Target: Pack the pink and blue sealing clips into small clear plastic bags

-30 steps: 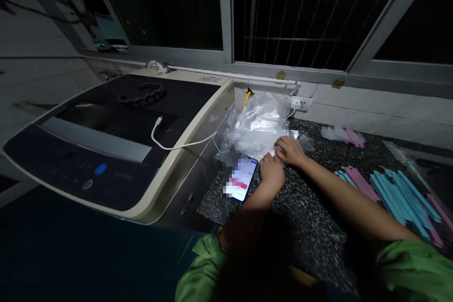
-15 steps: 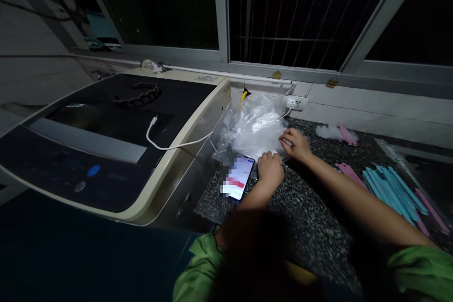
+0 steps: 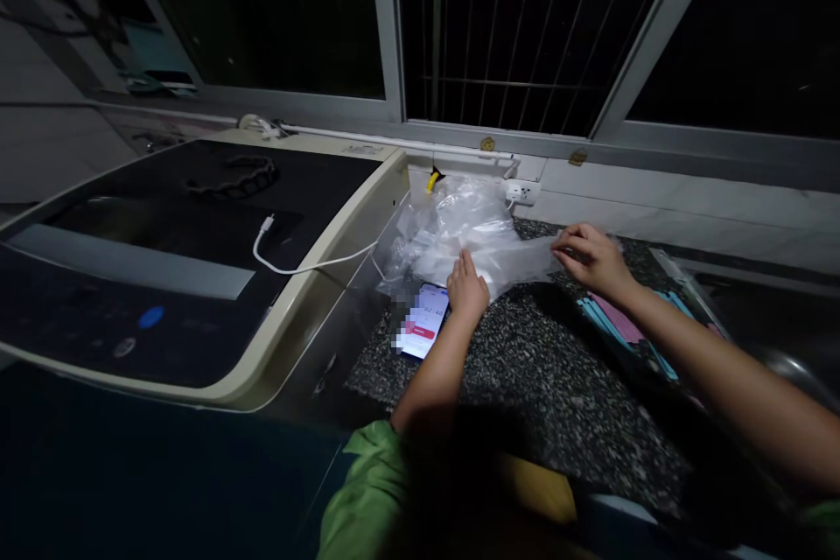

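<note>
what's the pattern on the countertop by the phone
The countertop is dark, nearly black, with pale grey speckles; it shows best in the head view.

Viewing remotely through the head camera, I find domestic premises: a home's utility or laundry corner, though whether it also serves as a kitchen I cannot tell. Principal evidence: a household top-loading washing machine (image 3: 197, 219), fitted with a control panel (image 3: 79, 306), standing directly beside a speckled dark stone counter (image 3: 525, 350). I further note pale tiles (image 3: 591, 192) on the wall, a white pipe (image 3: 394, 143) running just below the windows (image 3: 276, 17), and a wall socket (image 3: 525, 193) behind the counter. The windows are grey-framed, one section backed by bars (image 3: 505, 83)
</note>
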### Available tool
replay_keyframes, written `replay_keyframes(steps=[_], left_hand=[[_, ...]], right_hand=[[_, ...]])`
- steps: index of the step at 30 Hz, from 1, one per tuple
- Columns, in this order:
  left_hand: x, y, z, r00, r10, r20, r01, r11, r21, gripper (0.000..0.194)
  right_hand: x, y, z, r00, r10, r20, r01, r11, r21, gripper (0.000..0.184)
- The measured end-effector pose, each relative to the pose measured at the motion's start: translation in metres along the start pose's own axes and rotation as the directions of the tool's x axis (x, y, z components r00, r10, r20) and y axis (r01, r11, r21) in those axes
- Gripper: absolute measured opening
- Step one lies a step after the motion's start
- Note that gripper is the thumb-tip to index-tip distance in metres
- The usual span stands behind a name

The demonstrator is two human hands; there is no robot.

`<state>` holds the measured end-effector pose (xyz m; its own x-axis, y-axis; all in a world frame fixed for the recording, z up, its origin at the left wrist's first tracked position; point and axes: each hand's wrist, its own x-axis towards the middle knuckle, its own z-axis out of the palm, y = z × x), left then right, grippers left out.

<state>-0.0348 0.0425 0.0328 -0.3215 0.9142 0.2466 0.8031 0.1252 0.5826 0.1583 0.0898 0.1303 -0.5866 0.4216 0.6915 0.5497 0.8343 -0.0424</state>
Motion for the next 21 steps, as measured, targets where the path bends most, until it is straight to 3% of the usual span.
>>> replay_keyframes(steps=[4, 9, 14, 17, 21], left_hand=[[-0.003, 0.007, -0.006, 0.998, 0.051, -0.028, -0.049, 0.997, 0.061, 0.069], [0.006, 0.014, -0.007, 0.991, 0.125, 0.048, -0.131, 0.976, 0.175, 0.053], [0.010, 0.016, -0.008, 0.997, 0.019, 0.080, -0.037, 0.972, 0.232, 0.055], [-0.006, 0.018, -0.014, 0.995, 0.072, 0.069, -0.083, 0.981, 0.173, 0.049], [-0.028, 0.026, -0.023, 0.969, 0.235, 0.070, -0.226, 0.967, -0.119, 0.034]], right_hand=[[-0.042, -0.011, -0.025, 0.999, -0.038, 0.027, 0.037, 0.999, 0.038, 0.008], [-0.082, -0.025, -0.041, 1.000, 0.017, 0.025, -0.019, 0.997, 0.070, 0.009], [-0.099, -0.033, -0.053, 0.999, 0.038, 0.015, -0.039, 0.996, 0.076, 0.010], [-0.104, -0.038, -0.063, 0.996, 0.080, 0.039, -0.084, 0.992, 0.095, 0.012], [-0.104, -0.044, -0.078, 0.991, 0.094, 0.098, -0.106, 0.986, 0.131, 0.017]])
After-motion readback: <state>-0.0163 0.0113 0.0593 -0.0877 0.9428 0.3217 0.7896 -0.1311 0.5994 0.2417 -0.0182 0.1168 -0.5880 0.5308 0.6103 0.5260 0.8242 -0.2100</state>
